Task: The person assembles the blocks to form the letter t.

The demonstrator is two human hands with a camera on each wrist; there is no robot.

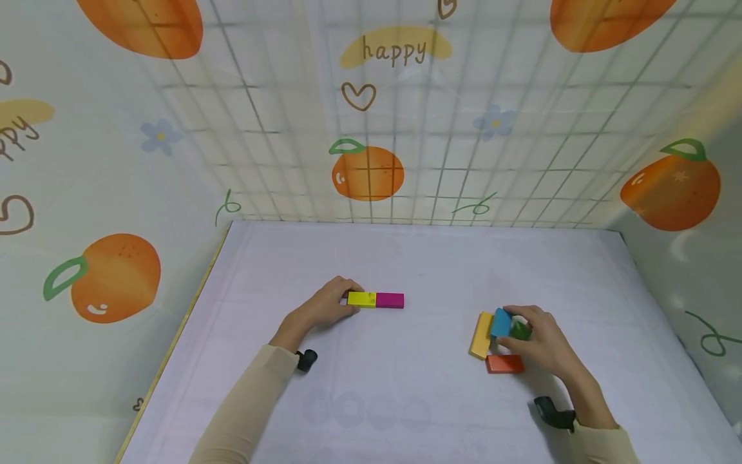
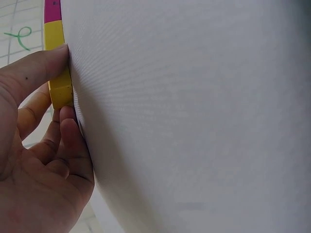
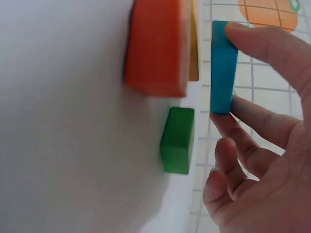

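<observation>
My left hand point(image 1: 332, 304) pinches the left end of a bright yellow block point(image 1: 362, 299) between thumb and fingers. That block lies on the table end to end with a magenta block point(image 1: 391, 301), forming one straight bar. On the right, my right hand point(image 1: 543, 336) holds a blue block point(image 3: 223, 73) by its two ends, thumb at one and fingertips at the other. In the right wrist view the blue block is raised off the table. Below and around it lie a green block point(image 3: 178, 141), an orange-yellow block point(image 1: 480, 336) and a red-orange block point(image 1: 505, 364).
The white tabletop point(image 1: 371, 386) runs back to a curtain point(image 1: 290, 129) printed with oranges and grid lines. A yellow edge strip point(image 1: 174, 346) borders the table's left side. Black wrist cameras sit at both cuffs.
</observation>
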